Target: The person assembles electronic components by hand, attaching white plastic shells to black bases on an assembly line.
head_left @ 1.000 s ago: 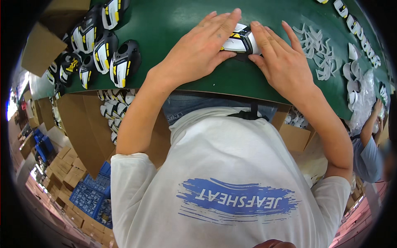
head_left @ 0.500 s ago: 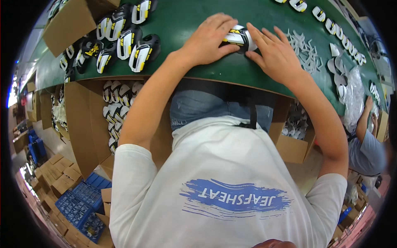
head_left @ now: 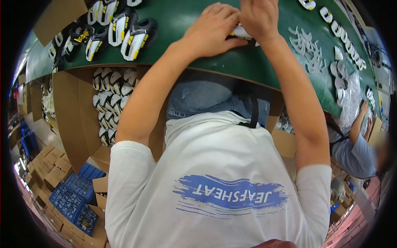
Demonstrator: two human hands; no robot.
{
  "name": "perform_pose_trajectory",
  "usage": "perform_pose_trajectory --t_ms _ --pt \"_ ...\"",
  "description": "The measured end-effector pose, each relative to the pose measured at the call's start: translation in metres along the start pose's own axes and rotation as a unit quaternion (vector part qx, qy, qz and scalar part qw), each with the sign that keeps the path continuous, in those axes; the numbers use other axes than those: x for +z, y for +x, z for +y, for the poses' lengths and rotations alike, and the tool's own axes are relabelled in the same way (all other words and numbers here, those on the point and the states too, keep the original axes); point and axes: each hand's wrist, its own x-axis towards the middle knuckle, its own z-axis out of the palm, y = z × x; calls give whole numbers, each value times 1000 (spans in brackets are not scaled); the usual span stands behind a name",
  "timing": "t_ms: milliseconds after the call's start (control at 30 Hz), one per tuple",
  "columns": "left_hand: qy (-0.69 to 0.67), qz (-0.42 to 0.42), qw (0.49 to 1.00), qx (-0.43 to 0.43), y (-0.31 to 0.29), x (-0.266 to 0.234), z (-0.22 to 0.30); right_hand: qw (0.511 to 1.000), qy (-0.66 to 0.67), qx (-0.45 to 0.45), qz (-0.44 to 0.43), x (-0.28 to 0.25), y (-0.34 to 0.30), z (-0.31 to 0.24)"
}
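My right hand (head_left: 259,20) has just swung off the right end of the white shell (head_left: 241,32) and come up over its far side, with the right forearm (head_left: 295,82) reaching nearly straight up. Its fingers run past the top edge of the view, so I cannot tell whether they are spread, pressed together or pinching something. My left hand (head_left: 209,35) stays where it was, palm down over the shell's left end, fingers close together and the thumb set apart along the near edge; whether it grips hard or only rests there, I cannot tell. The shell lies on the green table (head_left: 171,20) in front of me, between my hands and mostly covered, with just a patch of white, yellow and black showing. As I judge it, the change leaves the left hand to steady the shell while the right works at its far side. To my left stand the black-and-white helmets (head_left: 134,41); to my right are the loose clear strips (head_left: 316,62), then the row of white-and-yellow pieces (head_left: 344,38) and the curved white pieces (head_left: 340,84) beside a clear bag (head_left: 351,93). None of these is touched by either hand.
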Motion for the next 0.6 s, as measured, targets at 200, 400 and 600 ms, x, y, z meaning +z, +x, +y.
perform_pose_trajectory --t_ms 200,400,600 --pt "-58 9 998 14 7 8 6 907 336 251 21 -27 10 57" --pt "-69 36 997 -1 -1 -3 12 908 127 225 -332 -96 -46 34" --pt "-44 61 997 34 -2 -3 18 902 137 248 -327 -114 -56 8"
